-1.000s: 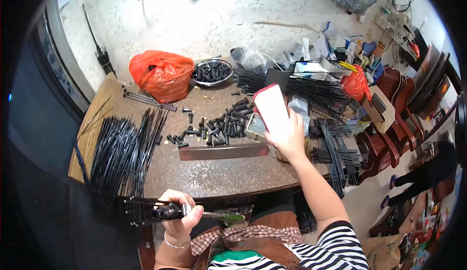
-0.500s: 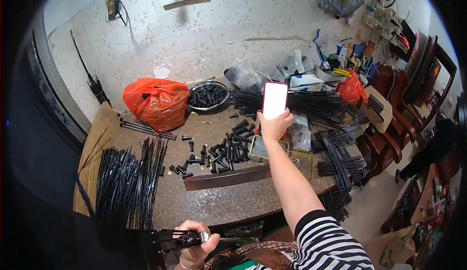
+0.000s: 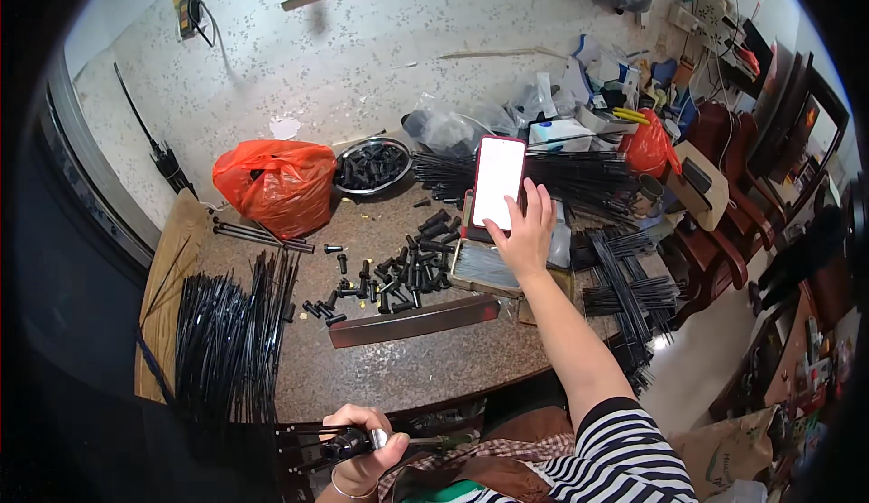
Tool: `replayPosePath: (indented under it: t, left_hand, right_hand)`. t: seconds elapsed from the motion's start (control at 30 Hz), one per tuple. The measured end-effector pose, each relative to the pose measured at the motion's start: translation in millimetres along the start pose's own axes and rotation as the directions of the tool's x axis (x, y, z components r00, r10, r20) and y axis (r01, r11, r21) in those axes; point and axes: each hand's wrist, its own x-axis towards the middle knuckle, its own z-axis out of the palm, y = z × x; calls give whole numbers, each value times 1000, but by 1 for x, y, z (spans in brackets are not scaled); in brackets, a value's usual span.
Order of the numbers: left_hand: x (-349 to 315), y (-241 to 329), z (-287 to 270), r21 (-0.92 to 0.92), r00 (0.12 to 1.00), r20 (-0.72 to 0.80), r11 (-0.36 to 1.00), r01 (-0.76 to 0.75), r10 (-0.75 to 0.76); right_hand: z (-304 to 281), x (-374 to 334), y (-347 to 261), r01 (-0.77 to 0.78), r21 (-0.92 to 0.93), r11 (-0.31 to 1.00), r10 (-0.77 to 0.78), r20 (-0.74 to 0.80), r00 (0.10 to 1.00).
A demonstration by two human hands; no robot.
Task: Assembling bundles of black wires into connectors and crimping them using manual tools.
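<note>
Fingers (image 3: 545, 202) of the right hand (image 3: 527, 242) loosely spread at the lower right of a phone (image 3: 498, 177), head view. Thumb by its bottom edge, index over the lit screen; can't tell from here if they grip it or only touch. Phone has a red edge, blank white face toward the person, just behind a shallow box (image 3: 484, 287) of thin grey rods. What props it, I can't see.

Left hand (image 3: 364, 469) low, just off the table's near edge, fingers curled closed round a black ribbed piece (image 3: 342, 444), thin ribs poking out to the left. Thumb presses near a small shiny metal part (image 3: 378, 437). White bangle on that wrist.

On the speckled tabletop (image 3: 389, 376): loose heap of short black cylinders (image 3: 416, 268) left of the box, long dark bar (image 3: 416, 320) lying nearer the person. Metal bowl (image 3: 380, 192) of black parts farther back, beside an orange-red plastic bag (image 3: 276, 186). Black rod bundle (image 3: 226, 344) at left, crossed rod bundles (image 3: 629, 290) at right, more black rods (image 3: 579, 177) lying behind the right hand.
</note>
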Motion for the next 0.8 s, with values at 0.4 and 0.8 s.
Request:
replayPosePath:
  t: [0.4,0.8]
  left_hand:
    - [-3,2,0,-19,1000,-18,1000,-7,7]
    - [3,-6,-1,-12,1000,29,1000,2,-1]
  right_hand:
    - [4,8,22,-575,97,812,392,640,661]
    - [12,-2,-38,-681,44,731,634,325,702]
